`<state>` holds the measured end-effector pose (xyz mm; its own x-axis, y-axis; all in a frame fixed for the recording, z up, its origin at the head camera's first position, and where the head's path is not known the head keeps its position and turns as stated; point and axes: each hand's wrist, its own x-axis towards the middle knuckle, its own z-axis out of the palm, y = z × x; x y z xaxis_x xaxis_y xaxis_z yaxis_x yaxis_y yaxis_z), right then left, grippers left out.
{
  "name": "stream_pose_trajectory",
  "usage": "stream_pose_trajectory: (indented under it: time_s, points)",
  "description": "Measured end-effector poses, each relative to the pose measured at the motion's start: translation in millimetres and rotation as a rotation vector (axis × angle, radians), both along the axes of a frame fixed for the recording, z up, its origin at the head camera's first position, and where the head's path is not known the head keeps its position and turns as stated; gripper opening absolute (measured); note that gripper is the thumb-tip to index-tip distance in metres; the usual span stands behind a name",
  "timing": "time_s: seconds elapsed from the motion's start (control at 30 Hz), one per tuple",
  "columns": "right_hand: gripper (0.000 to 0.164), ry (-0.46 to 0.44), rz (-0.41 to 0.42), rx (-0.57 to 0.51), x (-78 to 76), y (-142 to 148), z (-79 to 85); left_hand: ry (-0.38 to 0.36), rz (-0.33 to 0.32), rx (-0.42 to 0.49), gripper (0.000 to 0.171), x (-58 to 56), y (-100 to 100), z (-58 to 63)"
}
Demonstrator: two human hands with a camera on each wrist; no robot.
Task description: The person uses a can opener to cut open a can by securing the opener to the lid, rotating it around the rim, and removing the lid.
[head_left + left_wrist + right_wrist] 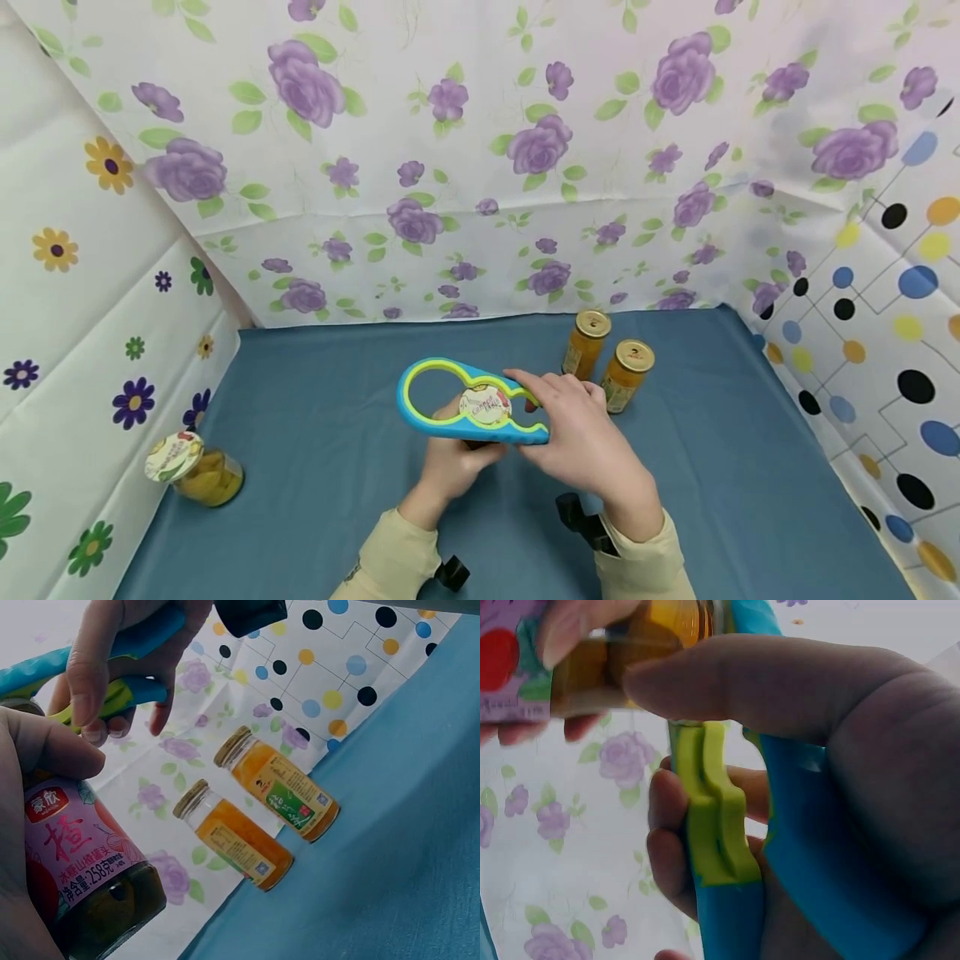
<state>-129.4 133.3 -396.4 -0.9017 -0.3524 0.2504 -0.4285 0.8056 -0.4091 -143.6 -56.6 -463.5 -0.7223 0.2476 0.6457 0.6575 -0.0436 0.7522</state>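
Note:
My left hand [453, 467] grips a glass jar [82, 847] with a pink label and dark contents. My right hand [573, 429] is wrapped around the handles of a blue and lime-green jar opener [461, 432]. The opener's notched middle surrounds the jar's printed lid [486, 406], while its large ring reaches out to the left. In the right wrist view, the thumb lies against the jar's glass and the fingers curl round the lower green-blue handle [727, 922]. From the head view the jar's body is mostly hidden beneath the opener and left hand.
Two jars with gold lids and orange contents, a rear one [585, 346] and a front one [627, 379], stand just beyond my right hand. Another jar [213, 479] with yellowish pieces is at the left edge of the blue cloth [322, 517]. Patterned sheets surround the table.

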Motion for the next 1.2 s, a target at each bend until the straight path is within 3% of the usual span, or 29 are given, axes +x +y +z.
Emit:
stream_pose_trajectory:
  time_s: [0.4,0.83,1.03,1.2]
  points:
    - [0.089,-0.03,-0.02,0.106,11.0,0.0,2.3,0.029,-0.008,-0.038,0.05,-1.0,-4.4,-0.2]
    - [0.09,0.025,0.007,0.165,13.4,1.7,8.4,-0.018,-0.009,-0.042,0.05,-0.8,-4.4,1.6]
    - [0.089,0.086,0.028,0.16,11.5,4.8,6.8,0.001,-0.037,-0.049,0.05,-4.1,-5.1,5.5]
    - [0.087,0.09,0.063,0.175,9.9,8.7,7.8,0.028,-0.08,-0.066,0.053,-7.1,-7.5,1.7]
